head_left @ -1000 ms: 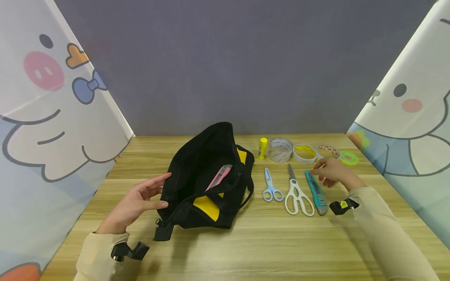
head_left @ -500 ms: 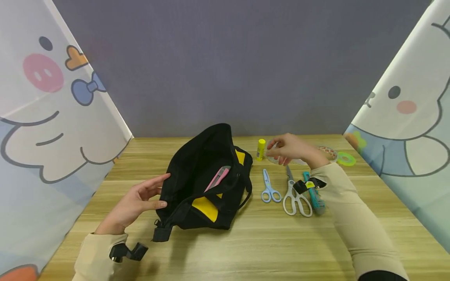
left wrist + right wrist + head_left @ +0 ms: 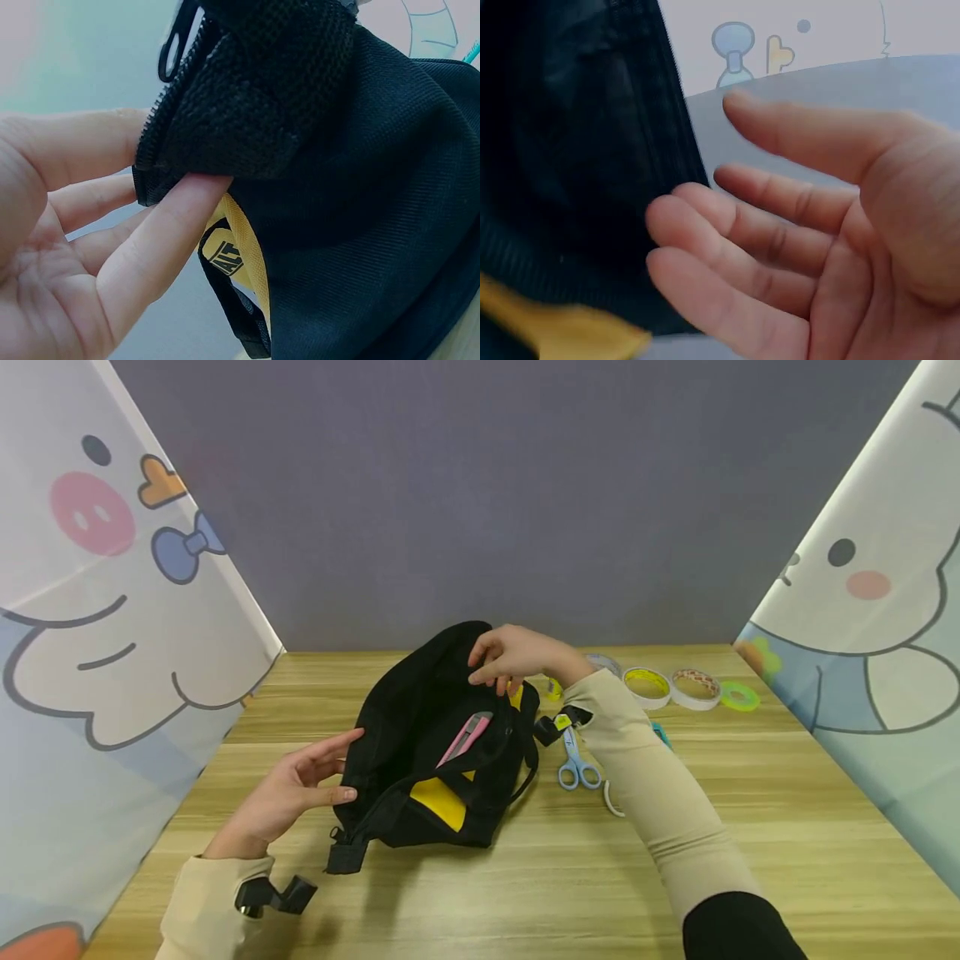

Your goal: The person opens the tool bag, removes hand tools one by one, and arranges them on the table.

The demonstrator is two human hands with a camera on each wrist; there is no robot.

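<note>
A black zippered tool bag [image 3: 397,727] with yellow patches lies with its mouth spread toward me. My left hand [image 3: 292,785] pinches the near-left rim of that mouth; the left wrist view has thumb and fingers on either side of the fabric [image 3: 352,150] beside the zipper. Inside the bag rests a pink utility knife [image 3: 467,737]. Over the upper right edge of the opening is my right hand [image 3: 517,656]. Its fingers [image 3: 727,292] are loosely bent and hold nothing, close beside the dark bag wall [image 3: 585,135] in the right wrist view.
Right of the bag lie light blue scissors [image 3: 576,768]. White scissors [image 3: 611,800] and a teal utility knife [image 3: 661,734] are mostly hidden under the right sleeve. A yellow glue stick [image 3: 554,689], several tape rolls [image 3: 647,687] and a green tape ring [image 3: 740,696] line the back.
My right hand has moved left from beside the teal utility knife, past the tape rolls, to the bag's mouth. My left hand has stayed on the bag rim.
</note>
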